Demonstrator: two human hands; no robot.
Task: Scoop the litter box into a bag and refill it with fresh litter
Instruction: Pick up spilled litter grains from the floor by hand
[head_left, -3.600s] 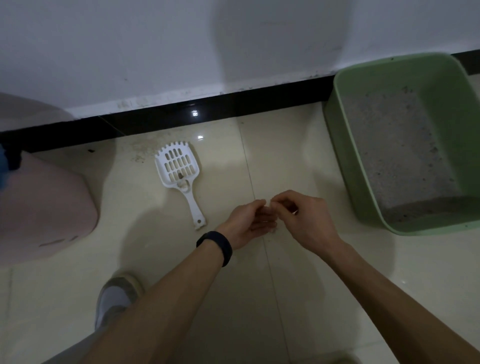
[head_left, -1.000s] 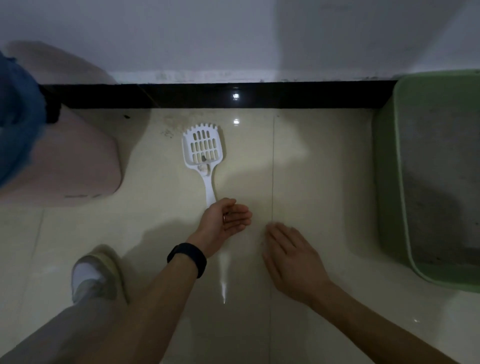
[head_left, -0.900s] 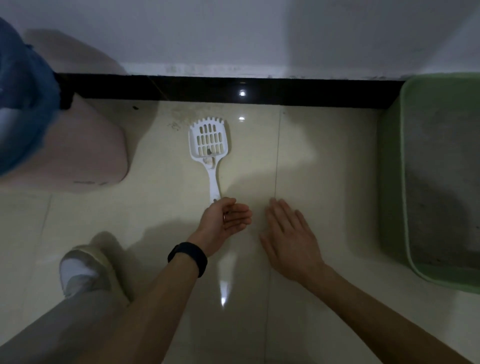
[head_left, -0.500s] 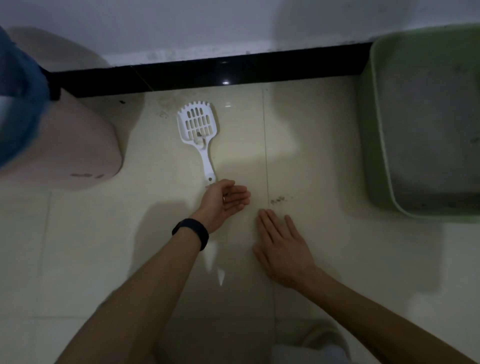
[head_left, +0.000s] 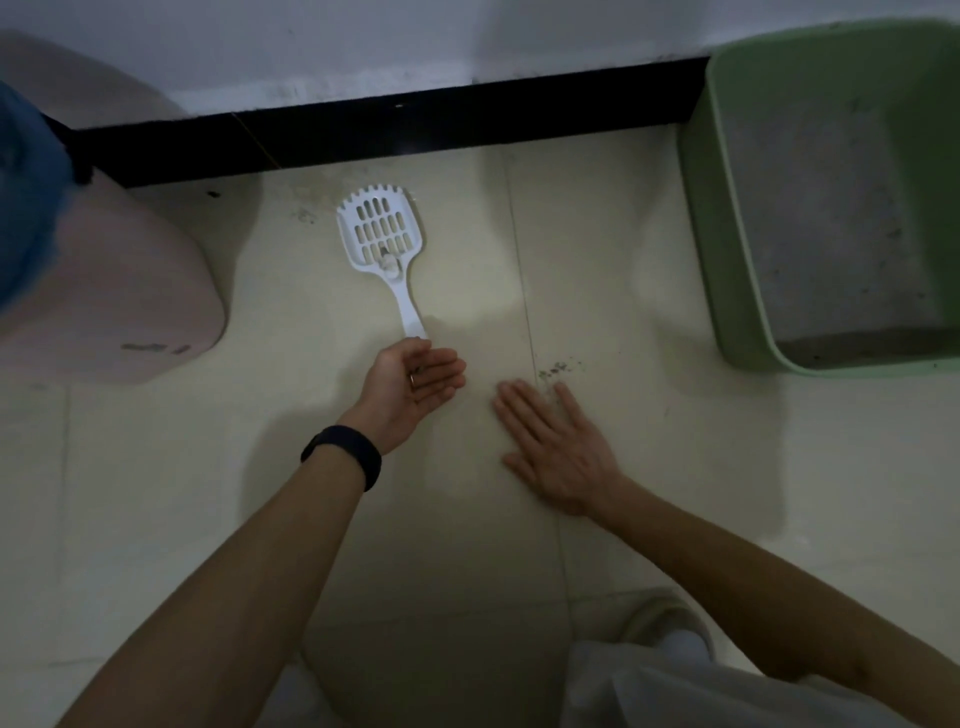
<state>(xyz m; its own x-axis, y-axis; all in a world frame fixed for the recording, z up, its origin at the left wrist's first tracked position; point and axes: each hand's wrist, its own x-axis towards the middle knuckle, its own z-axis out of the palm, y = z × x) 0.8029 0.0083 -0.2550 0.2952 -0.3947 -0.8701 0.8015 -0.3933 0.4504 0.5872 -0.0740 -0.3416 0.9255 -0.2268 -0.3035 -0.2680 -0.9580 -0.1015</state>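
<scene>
The green litter box (head_left: 727, 249) sits on the floor (head_left: 649, 467) in the upper right of the frame, close to the wall. Gray litter (head_left: 831, 218) lies low inside it. The white scoop (head_left: 387, 244) lies flat on the floor in the upper middle. Its handle points down toward the left hand (head_left: 415, 384), but nobody holds it.

A little spilled litter (head_left: 556, 368) sits on the floor in the middle of the frame, between the scoop and the box. The right hand (head_left: 556, 447) lies flat on the floor just below these grains. Its grip is spread, with straight fingers pointing at them. It is likely kept flat so it can push the grains like a small broom.

The left hand waits beside it, palm up, its grip loose and bent like a cup. A few dark bits seem to sit in the palm, but they are too small to be sure. The hand looks held this way to catch what gets pushed over.

A pink tub (head_left: 130, 291) stands at the left edge with something blue above it. It is not clear if that is the bag.
</scene>
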